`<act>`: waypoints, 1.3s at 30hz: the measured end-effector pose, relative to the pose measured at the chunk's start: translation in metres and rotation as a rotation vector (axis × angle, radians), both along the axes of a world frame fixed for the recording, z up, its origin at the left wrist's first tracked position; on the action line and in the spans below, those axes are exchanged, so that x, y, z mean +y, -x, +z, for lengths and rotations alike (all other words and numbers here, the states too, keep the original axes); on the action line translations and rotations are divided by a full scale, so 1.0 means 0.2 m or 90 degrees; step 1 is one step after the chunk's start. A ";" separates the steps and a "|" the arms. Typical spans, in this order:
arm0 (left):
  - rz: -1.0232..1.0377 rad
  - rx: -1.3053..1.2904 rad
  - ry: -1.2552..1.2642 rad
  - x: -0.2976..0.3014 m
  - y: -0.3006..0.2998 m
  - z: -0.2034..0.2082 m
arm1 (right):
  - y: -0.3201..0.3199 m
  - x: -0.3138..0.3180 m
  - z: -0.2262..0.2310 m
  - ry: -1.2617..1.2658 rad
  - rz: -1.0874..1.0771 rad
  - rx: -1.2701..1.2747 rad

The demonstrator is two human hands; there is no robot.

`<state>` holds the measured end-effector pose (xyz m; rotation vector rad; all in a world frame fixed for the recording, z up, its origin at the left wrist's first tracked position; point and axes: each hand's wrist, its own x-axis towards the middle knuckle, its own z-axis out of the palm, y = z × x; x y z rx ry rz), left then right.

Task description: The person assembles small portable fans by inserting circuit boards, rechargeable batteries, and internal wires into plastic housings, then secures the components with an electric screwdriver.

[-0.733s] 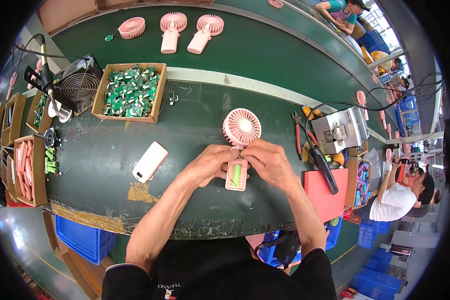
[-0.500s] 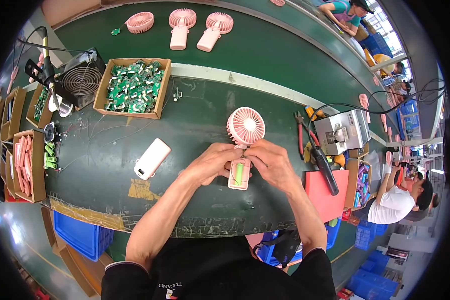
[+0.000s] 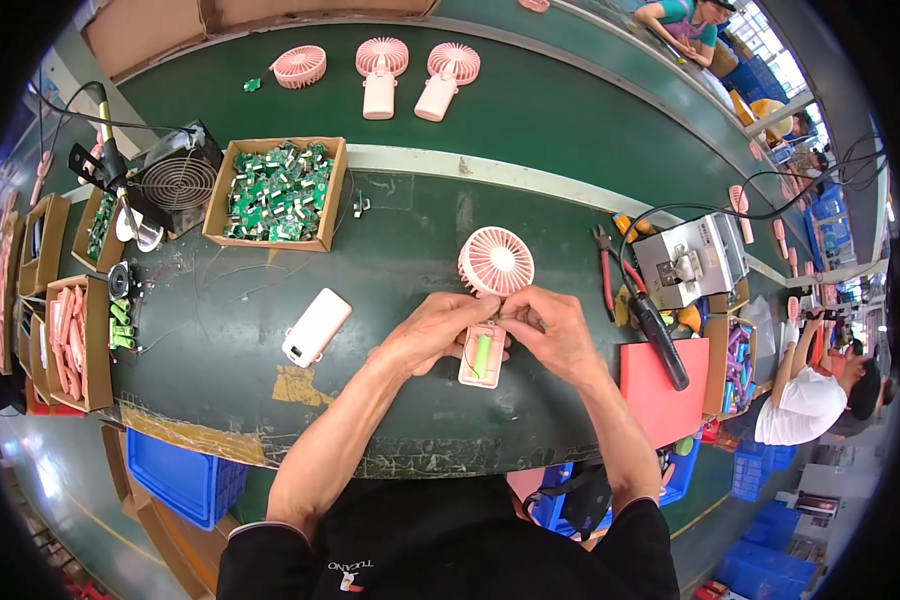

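A pink handheld fan (image 3: 497, 262) lies in front of me with its round grille away from me. Its handle is open at the back, and a green cylindrical battery (image 3: 483, 354) and thin wires show inside. My left hand (image 3: 436, 332) holds the handle from the left, thumb near the neck. Just opposite, my right hand (image 3: 552, 326) is closed in a pinch at the top of the handle; what lies between its fingertips is too small to make out. A loose pink handle cover (image 3: 318, 326) lies on the bench to the left.
A carton of green circuit boards (image 3: 279, 190) stands at the back left, near a soldering iron (image 3: 118, 170). Cutters (image 3: 605, 262), a black-handled tool (image 3: 660, 342) and a red pad (image 3: 678, 385) lie right. Pink fans (image 3: 379, 80) rest on the green belt beyond; people sit farther off.
The whole view has shifted slightly, so the bench appears a little lower and to the right. Both hands stay at the fan's neck, the right fingers slightly altered in their pinch.
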<state>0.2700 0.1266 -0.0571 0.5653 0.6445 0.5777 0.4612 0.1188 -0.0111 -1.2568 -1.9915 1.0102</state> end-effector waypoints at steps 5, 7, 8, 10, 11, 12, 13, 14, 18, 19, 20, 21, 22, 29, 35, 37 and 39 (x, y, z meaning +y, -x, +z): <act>0.027 0.015 -0.009 -0.01 -0.01 -0.01 | 0.01 -0.02 0.02 0.029 -0.019 0.012; 0.039 0.032 -0.015 -0.02 -0.02 0.00 | 0.02 -0.04 0.02 0.000 -0.039 0.023; 0.079 0.041 -0.023 -0.03 -0.04 0.00 | 0.02 -0.05 0.02 -0.003 -0.041 0.025; 0.120 0.053 -0.032 -0.05 -0.06 -0.01 | 0.04 -0.09 0.03 -0.077 -0.126 0.024; 0.163 0.079 -0.049 -0.05 -0.06 -0.04 | 0.06 -0.12 0.03 -0.108 -0.140 0.028; 0.209 0.105 -0.066 -0.06 -0.07 -0.06 | 0.08 -0.16 0.03 -0.138 -0.151 0.031; 0.233 0.116 -0.073 -0.06 -0.08 -0.05 | 0.11 -0.20 0.06 -0.151 -0.157 0.006; 0.230 0.116 -0.072 -0.07 -0.08 -0.05 | 0.15 -0.24 0.04 -0.186 -0.167 0.011; 0.251 0.087 -0.071 -0.07 -0.10 -0.02 | 0.19 -0.26 -0.07 -0.324 -0.166 -0.079; 0.250 0.090 -0.085 -0.07 -0.10 -0.04 | 0.19 -0.26 -0.10 -0.358 -0.156 -0.099; 0.250 0.093 -0.100 -0.07 -0.10 -0.05 | 0.20 -0.24 -0.12 -0.360 -0.158 -0.097; 0.258 0.075 -0.099 -0.07 -0.11 -0.05 | 0.20 -0.23 -0.14 -0.372 -0.171 -0.074; 0.256 0.076 -0.102 -0.07 -0.11 -0.04 | 0.20 -0.22 -0.15 -0.385 -0.183 -0.050; 0.293 0.069 -0.057 -0.09 -0.11 -0.05 | 0.18 -0.17 -0.09 -0.314 -0.158 -0.107; 0.271 0.015 -0.072 -0.10 -0.12 -0.04 | 0.15 -0.16 -0.10 -0.315 -0.176 -0.119; 0.282 0.029 -0.063 -0.10 -0.13 -0.04 | 0.17 -0.15 -0.09 -0.311 -0.174 -0.098; 0.305 0.047 -0.059 -0.09 -0.11 -0.05 | 0.18 -0.12 -0.10 -0.308 -0.148 -0.081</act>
